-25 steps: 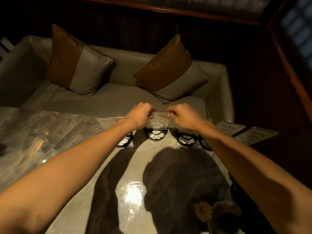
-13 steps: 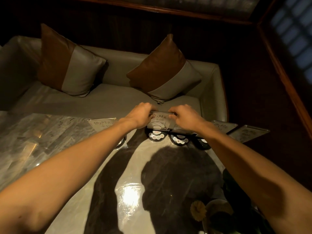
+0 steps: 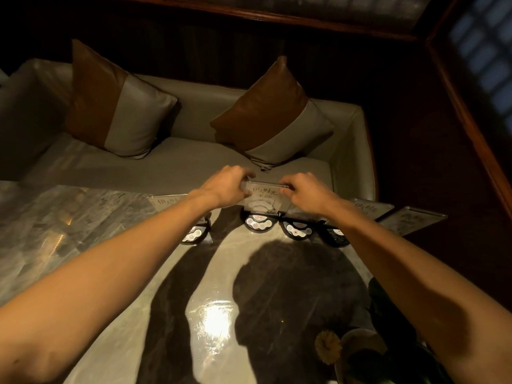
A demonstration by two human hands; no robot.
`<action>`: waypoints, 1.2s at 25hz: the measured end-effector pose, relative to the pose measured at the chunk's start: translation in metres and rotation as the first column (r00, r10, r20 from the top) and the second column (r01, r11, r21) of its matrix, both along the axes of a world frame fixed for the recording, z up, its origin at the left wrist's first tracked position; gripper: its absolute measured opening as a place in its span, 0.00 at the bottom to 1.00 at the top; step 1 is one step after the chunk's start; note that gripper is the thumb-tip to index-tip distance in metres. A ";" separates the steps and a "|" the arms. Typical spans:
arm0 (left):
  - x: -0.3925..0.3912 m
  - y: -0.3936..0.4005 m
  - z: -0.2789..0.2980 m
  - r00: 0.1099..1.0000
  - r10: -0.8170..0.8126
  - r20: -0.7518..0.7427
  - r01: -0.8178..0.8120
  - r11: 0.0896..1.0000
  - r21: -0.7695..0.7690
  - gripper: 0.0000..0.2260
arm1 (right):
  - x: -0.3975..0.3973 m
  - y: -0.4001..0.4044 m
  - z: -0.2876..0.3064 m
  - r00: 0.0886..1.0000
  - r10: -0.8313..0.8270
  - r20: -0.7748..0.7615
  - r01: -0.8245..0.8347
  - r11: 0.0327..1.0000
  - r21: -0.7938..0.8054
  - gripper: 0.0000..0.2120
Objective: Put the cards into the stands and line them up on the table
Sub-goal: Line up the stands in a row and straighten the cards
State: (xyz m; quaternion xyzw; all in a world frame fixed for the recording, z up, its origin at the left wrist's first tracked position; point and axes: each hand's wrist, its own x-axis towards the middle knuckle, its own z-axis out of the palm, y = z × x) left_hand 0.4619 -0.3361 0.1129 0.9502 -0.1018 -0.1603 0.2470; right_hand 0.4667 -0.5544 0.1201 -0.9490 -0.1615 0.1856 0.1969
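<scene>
Several card stands with round black bases stand in a row along the far edge of the marble table (image 3: 83,231). My left hand (image 3: 225,185) and my right hand (image 3: 306,191) pinch the two top corners of the middle card (image 3: 261,199), a clear plate with printed characters, upright in its black base (image 3: 260,223). To its left stands another card (image 3: 166,202) on a base (image 3: 195,234), partly behind my left forearm. To the right sit two more bases (image 3: 297,230) (image 3: 335,235) and two further cards (image 3: 368,207) (image 3: 412,220).
A grey sofa (image 3: 166,167) with two brown-and-grey cushions (image 3: 116,103) (image 3: 273,117) runs behind the table. A dark bowl with a yellow flower (image 3: 328,346) sits at the table's near right. Dark wood wall (image 3: 457,134) closes the right side.
The row of stands sits closer together: the base to the right of the held card has slid in beside it. Both hands stay on the middle card's top corners.
</scene>
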 end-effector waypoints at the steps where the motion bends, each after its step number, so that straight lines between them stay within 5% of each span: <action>1: -0.001 0.012 0.004 1.000 0.002 -0.021 -0.002 1.000 0.021 0.24 | 0.002 0.002 0.000 1.000 0.008 -0.010 -0.008 1.000 -0.012 0.10; 7: -0.018 0.102 0.011 0.967 0.008 -0.255 0.076 0.945 0.319 0.23 | 0.008 0.017 0.001 0.999 0.049 -0.014 -0.050 0.997 -0.064 0.13; 12: -0.031 0.112 0.001 0.995 0.059 -0.081 -0.032 0.951 0.307 0.09 | 0.006 0.033 0.000 0.999 0.042 0.010 -0.041 0.997 -0.065 0.16; 20: -0.018 0.079 0.007 1.000 0.013 0.024 -0.019 0.954 0.300 0.09 | 0.007 0.075 0.007 0.959 0.227 0.167 -0.221 0.974 -0.059 0.21; 30: 0.011 0.046 -0.005 0.992 -0.111 0.059 0.083 0.931 0.355 0.13 | 0.016 0.093 -0.007 0.973 0.192 0.130 -0.184 0.980 -0.070 0.07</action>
